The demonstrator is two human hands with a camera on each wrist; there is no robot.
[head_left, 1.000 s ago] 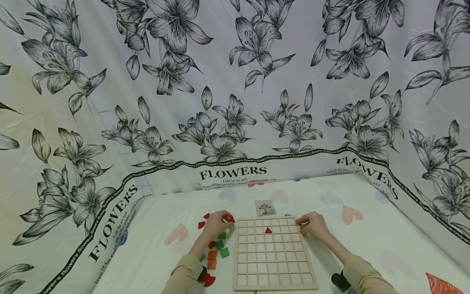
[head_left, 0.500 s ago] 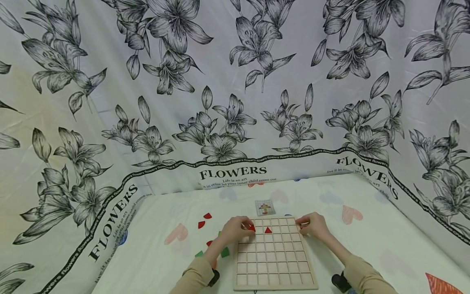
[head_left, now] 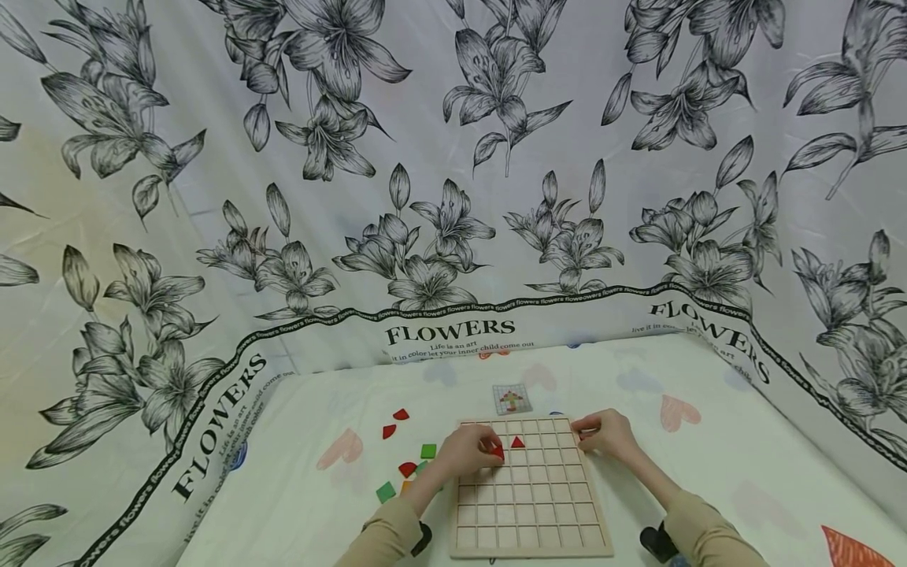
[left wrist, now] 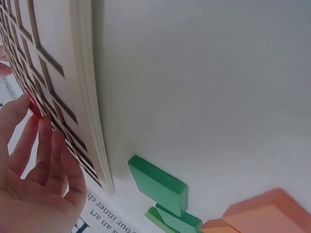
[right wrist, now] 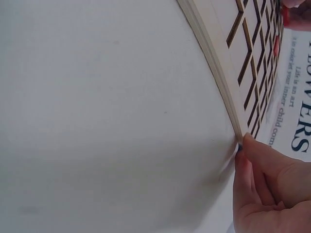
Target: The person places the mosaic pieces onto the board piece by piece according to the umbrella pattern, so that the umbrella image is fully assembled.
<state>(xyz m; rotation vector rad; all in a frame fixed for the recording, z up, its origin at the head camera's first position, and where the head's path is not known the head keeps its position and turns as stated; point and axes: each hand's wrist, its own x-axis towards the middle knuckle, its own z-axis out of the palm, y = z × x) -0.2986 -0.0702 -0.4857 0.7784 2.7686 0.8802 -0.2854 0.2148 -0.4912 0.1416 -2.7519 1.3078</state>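
Note:
A wooden grid board lies on the table, with a red triangle in one of its upper cells. Between thumb and fingertips, my left hand pinches a small red piece over the upper-left cells. The fingers partly cover that red piece in the left wrist view, so its full shape is hidden. At the board's upper right corner my right hand grips the edge. Its thumb lies against the rim in the right wrist view, fingers curled below.
Left of the board lie loose pieces, among them a green square, another green piece and red quarter-rounds. An orange block shows in the left wrist view. Behind the board sits a small pattern card.
My left hand has carried the red piece rightward from beside the board to above its cells, near the red triangle. My right hand stays on the board's corner.

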